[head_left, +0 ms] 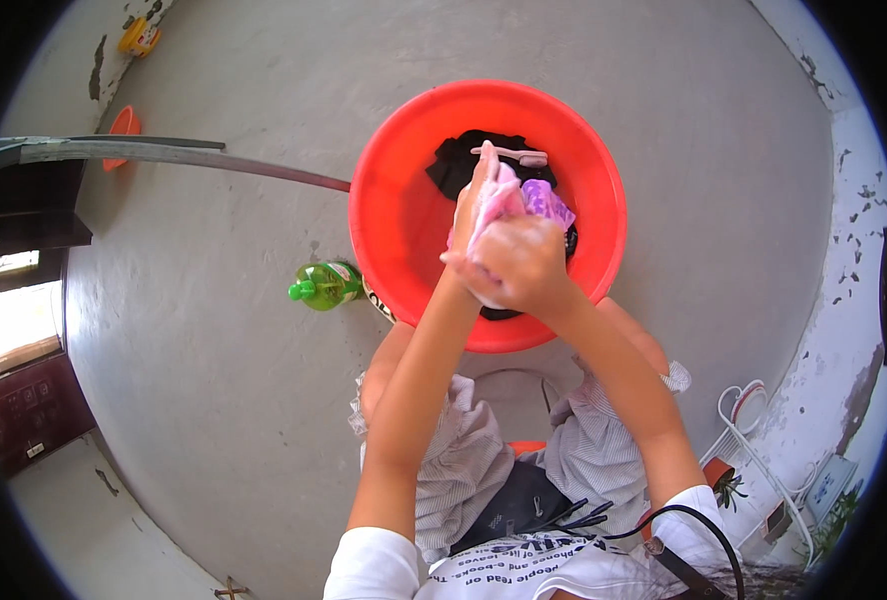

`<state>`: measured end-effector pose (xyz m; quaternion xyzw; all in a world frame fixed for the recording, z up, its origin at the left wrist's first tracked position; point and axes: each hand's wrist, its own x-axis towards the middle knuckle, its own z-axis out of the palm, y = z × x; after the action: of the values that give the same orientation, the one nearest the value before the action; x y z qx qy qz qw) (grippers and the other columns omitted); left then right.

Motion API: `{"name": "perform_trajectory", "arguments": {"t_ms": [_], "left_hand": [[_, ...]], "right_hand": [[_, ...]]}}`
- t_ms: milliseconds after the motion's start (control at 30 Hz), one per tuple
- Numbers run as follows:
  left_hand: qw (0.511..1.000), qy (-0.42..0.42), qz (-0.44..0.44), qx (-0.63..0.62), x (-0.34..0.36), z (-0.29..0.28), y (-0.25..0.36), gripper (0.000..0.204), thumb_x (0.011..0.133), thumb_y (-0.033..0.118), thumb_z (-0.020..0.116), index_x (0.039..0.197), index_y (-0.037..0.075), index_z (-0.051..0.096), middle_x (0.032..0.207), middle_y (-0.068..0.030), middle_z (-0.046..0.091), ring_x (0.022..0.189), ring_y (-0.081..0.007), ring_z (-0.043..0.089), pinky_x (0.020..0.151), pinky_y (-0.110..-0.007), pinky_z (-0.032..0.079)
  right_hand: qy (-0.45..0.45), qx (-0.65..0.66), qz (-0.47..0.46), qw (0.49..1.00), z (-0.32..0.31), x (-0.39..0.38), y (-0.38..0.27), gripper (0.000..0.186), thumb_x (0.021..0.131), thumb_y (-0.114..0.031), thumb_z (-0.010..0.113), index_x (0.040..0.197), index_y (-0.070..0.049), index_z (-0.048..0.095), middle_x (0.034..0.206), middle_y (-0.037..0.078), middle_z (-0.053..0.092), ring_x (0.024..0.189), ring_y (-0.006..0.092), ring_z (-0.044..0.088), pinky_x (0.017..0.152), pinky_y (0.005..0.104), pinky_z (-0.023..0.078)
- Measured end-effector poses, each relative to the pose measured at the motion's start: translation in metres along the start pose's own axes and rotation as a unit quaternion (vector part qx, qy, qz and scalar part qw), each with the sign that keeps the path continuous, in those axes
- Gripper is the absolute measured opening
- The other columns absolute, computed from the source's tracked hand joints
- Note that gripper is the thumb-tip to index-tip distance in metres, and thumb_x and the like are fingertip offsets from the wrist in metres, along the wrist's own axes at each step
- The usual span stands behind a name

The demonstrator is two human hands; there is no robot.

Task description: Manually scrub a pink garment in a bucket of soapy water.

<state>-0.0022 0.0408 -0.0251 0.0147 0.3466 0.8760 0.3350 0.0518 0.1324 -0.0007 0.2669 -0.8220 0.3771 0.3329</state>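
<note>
- Nearest, a seated person in a white printed shirt (369,562) and loose grey striped trousers (454,425) leans over the basin, a thin black cord (709,520) looping by the right elbow.
- Between the knees stands a round, deep red plastic basin (394,190).
- Above it, at the centre, a wet, soapy pink cloth (502,203) is bunched between the palms; patterned purple fabric (547,203) shows just beyond, perhaps part of it.
- The right hand (519,262) is curled into a foamy fist around the cloth. The left hand (470,212) holds its fingers stretched out, cloth against the palm; I cannot tell whether it also grips.
- The step looks like scrubbing by hand. To my eye, the next rub calls for a tight fist on slippery cloth and a braced left palm.
- Inside the basin, crumpled black fabric (452,168) lies below the hands with a pale pink slim-handled brush (534,158) on it; both could get in the way of dunking.
- Just left of the basin, a translucent green plastic bottle (329,285) is near enough to be knocked.
- Farther off: a potted plant (729,488) and white cable (759,450) at right; a small orange basin (122,138) and yellow tub (141,38) at upper left.
</note>
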Motion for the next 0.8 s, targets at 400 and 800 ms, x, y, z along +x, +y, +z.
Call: {"name": "perform_trajectory", "arguments": {"t_ms": [400,800], "left_hand": [[0.974,0.189,0.025,-0.126,-0.008,0.044,-0.008,0.037,0.088,0.039,0.048,0.092,0.003,0.053,0.07,-0.0039,0.05,0.065,-0.0148,0.052,0.054,-0.024,0.042],[0.989,0.134,-0.024,0.066,-0.013,0.046,-0.013,0.037,0.092,0.034,0.043,0.11,0.003,0.052,0.087,-0.0034,0.056,0.074,-0.0108,0.055,0.058,-0.022,0.045]], "right_hand": [[0.056,0.094,0.257,0.96,0.001,-0.007,0.021,0.022,0.072,-0.011,0.065,0.058,-0.006,0.049,0.052,0.006,0.047,0.045,0.0204,0.044,0.044,0.029,0.036],[0.14,0.205,0.436,0.865,-0.007,0.015,0.037,0.02,0.077,-0.014,0.061,0.063,-0.003,0.051,0.056,0.007,0.045,0.047,0.016,0.043,0.045,0.0296,0.036]]}}
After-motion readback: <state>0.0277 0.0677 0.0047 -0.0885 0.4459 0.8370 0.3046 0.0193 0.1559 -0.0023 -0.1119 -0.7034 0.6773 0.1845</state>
